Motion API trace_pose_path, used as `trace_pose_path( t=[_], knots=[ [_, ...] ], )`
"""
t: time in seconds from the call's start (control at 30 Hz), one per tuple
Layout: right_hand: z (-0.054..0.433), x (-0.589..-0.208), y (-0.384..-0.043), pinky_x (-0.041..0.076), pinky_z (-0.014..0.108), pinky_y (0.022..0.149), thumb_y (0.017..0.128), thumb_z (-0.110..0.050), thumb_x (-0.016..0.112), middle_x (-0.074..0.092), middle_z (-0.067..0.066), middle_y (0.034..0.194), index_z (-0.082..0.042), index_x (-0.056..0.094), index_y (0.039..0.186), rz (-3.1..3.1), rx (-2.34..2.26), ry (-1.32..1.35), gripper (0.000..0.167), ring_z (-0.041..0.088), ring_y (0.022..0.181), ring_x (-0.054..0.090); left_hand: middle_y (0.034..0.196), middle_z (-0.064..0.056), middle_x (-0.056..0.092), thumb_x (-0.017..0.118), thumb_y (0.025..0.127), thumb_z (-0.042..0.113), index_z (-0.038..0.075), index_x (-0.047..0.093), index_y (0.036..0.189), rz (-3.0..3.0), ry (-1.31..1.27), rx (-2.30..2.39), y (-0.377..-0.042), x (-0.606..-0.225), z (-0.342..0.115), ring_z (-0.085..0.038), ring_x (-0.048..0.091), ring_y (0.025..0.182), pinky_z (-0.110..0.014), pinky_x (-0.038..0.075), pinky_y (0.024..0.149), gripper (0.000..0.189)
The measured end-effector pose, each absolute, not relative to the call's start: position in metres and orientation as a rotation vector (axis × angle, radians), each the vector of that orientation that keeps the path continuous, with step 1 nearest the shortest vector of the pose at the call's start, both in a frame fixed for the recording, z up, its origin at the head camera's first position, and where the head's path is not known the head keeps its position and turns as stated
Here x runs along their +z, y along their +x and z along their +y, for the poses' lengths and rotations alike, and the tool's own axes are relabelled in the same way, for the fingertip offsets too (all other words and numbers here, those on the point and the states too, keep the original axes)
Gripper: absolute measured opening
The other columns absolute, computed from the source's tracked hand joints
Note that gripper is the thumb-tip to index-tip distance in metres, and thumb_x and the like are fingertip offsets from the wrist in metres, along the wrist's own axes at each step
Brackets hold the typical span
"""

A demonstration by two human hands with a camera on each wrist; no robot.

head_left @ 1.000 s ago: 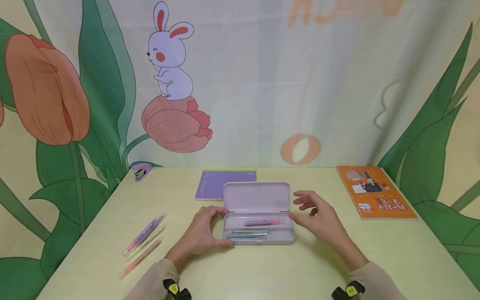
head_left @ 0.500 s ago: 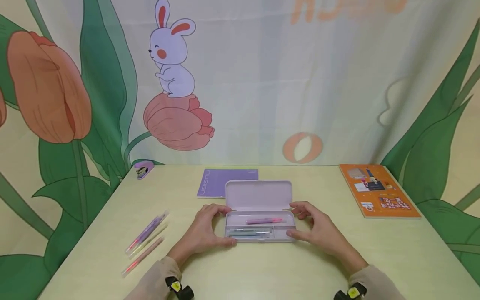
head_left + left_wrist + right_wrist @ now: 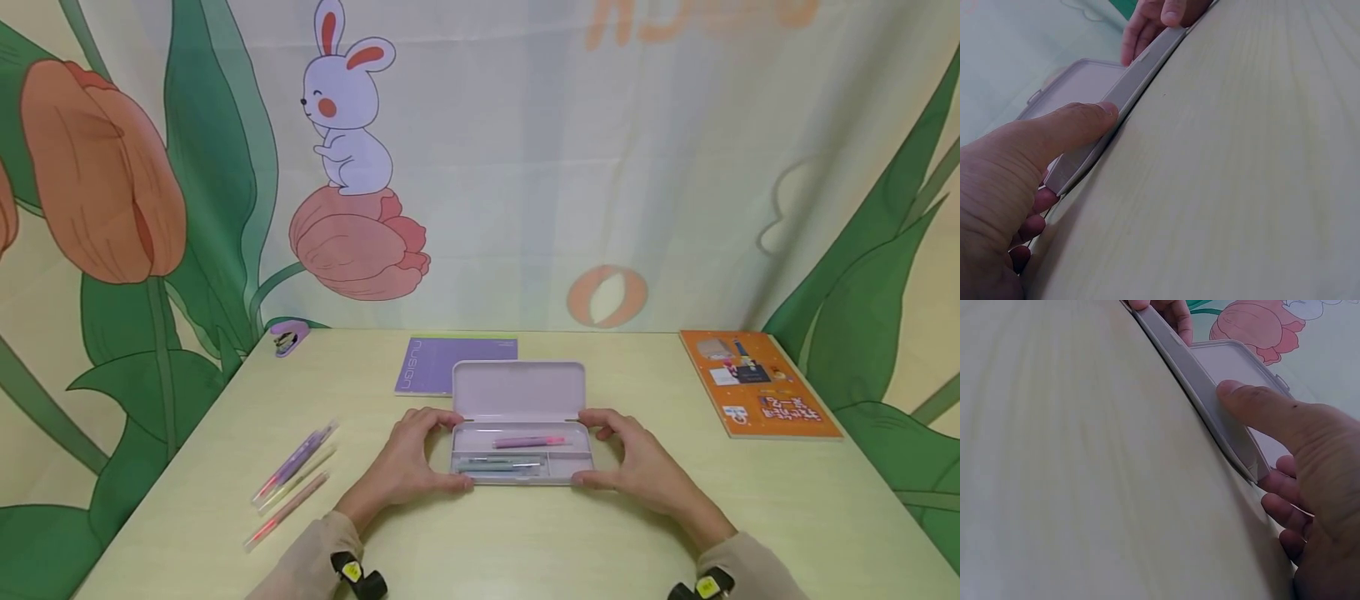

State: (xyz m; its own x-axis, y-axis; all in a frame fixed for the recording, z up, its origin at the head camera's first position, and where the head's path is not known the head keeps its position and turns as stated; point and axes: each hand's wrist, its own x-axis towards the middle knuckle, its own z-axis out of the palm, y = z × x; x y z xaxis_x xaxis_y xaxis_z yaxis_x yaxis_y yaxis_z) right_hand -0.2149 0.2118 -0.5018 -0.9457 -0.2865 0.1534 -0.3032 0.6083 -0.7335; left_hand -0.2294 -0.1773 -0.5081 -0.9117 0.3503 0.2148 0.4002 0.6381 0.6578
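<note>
One purple-pink pen [image 3: 525,442] lies behind greenish pens [image 3: 491,467] in the open case [image 3: 567,466], left fingers [image 3: 432,415] and right fingers [image 3: 604,417] gripping it.

A small purple stapler [image 3: 291,338] sits at the far left corner of the table [image 3: 525,542]. A purple notebook [image 3: 427,367] lies near the far edge, an orange book [image 3: 757,387] toward the right. Behind hangs a cloth [image 3: 495,167] printed with a white rabbit [image 3: 351,125] on a pink tulip [image 3: 348,246].

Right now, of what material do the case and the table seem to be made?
The case looks like thin painted metal, though plastic is possible: smooth walls, soft satin look, slim rim. The table looks like wood or printed laminate: pale, fairly matte, with long grain streaks.
</note>
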Motion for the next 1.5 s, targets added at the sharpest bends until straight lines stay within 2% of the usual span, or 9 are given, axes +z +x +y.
trace_pose_path(
  t=[0.2, 0.6, 0.83, 0.93, 1.07, 1.17, 1.27, 1.5],
  knots=[
    [0.214, -0.501, -0.216, 0.044, 0.058, 0.114, 0.075, -0.041, 0.105, 0.066, 0.001, 0.147, -0.014, 0.054, 0.156, -2.778, 1.314, 0.566, 0.100, 0.024, 0.125, 0.059, 0.134, 0.007, 0.069, 0.106, 0.065, 0.052, 0.021, 0.068, 0.143, -2.779, -0.635, -1.157, -0.229, -0.508, -0.177, -0.019, 0.053, 0.127, -0.050, 0.042, 0.116, 0.093],
    [0.219, -0.501, -0.218, 0.045, 0.053, 0.113, 0.076, -0.033, 0.105, 0.066, 0.003, 0.148, -0.012, 0.053, 0.156, -2.757, 1.337, 0.661, 0.098, 0.024, 0.124, 0.057, 0.133, 0.005, 0.069, 0.107, 0.065, 0.050, 0.020, 0.067, 0.144, -2.785, -0.666, -1.113, -0.227, -0.503, -0.177, -0.020, 0.056, 0.126, -0.051, 0.043, 0.116, 0.093],
    [0.218, -0.501, -0.219, 0.043, 0.053, 0.115, 0.077, -0.032, 0.104, 0.065, 0.004, 0.150, -0.012, 0.052, 0.156, -2.758, 1.380, 0.643, 0.097, 0.025, 0.126, 0.057, 0.142, -0.004, 0.067, 0.108, 0.071, 0.041, 0.018, 0.060, 0.151, -2.795, -0.648, -1.193, -0.217, -0.483, -0.189, -0.025, 0.063, 0.126, -0.052, 0.053, 0.110, 0.096],
    [0.218, -0.503, -0.219, 0.043, 0.053, 0.115, 0.077, -0.031, 0.104, 0.065, 0.005, 0.150, -0.012, 0.052, 0.156, -2.751, 1.402, 0.649, 0.097, 0.026, 0.126, 0.057, 0.143, -0.006, 0.068, 0.106, 0.075, 0.035, 0.018, 0.062, 0.149, -2.757, -0.637, -1.201, -0.214, -0.472, -0.202, -0.026, 0.066, 0.125, -0.055, 0.055, 0.106, 0.088],
    [0.219, -0.504, -0.219, 0.042, 0.051, 0.116, 0.077, -0.031, 0.104, 0.065, 0.002, 0.150, -0.013, 0.052, 0.157, -2.758, 1.422, 0.629, 0.098, 0.025, 0.127, 0.056, 0.136, -0.003, 0.072, 0.099, 0.085, 0.027, 0.017, 0.066, 0.145, -2.699, -0.601, -1.177, -0.210, -0.457, -0.222, -0.027, 0.069, 0.121, -0.057, 0.057, 0.100, 0.069],
    [0.220, -0.505, -0.219, 0.042, 0.049, 0.116, 0.076, -0.031, 0.105, 0.066, 0.002, 0.150, -0.012, 0.051, 0.157, -2.760, 1.431, 0.611, 0.099, 0.025, 0.126, 0.056, 0.128, 0.001, 0.074, 0.093, 0.093, 0.023, 0.016, 0.069, 0.142, -2.674, -0.557, -1.154, -0.204, -0.445, -0.238, -0.030, 0.071, 0.117, -0.054, 0.056, 0.097, 0.055],
    [0.221, -0.505, -0.218, 0.042, 0.049, 0.116, 0.077, -0.030, 0.105, 0.066, 0.004, 0.150, -0.010, 0.051, 0.158, -2.756, 1.431, 0.622, 0.099, 0.026, 0.126, 0.056, 0.121, 0.004, 0.076, 0.088, 0.099, 0.024, 0.016, 0.071, 0.139, -2.693, -0.481, -1.120, -0.195, -0.436, -0.256, -0.028, 0.071, 0.113, -0.045, 0.056, 0.093, 0.044],
    [0.218, -0.501, -0.219, 0.043, 0.048, 0.116, 0.077, -0.029, 0.105, 0.065, 0.004, 0.150, -0.012, 0.052, 0.157, -2.761, 1.450, 0.626, 0.097, 0.025, 0.127, 0.056, 0.110, 0.007, 0.077, 0.088, 0.099, 0.033, 0.016, 0.078, 0.130, -2.800, -0.306, -1.010, -0.166, -0.430, -0.310, -0.016, 0.069, 0.101, -0.033, 0.057, 0.084, 0.037]
  ],
)
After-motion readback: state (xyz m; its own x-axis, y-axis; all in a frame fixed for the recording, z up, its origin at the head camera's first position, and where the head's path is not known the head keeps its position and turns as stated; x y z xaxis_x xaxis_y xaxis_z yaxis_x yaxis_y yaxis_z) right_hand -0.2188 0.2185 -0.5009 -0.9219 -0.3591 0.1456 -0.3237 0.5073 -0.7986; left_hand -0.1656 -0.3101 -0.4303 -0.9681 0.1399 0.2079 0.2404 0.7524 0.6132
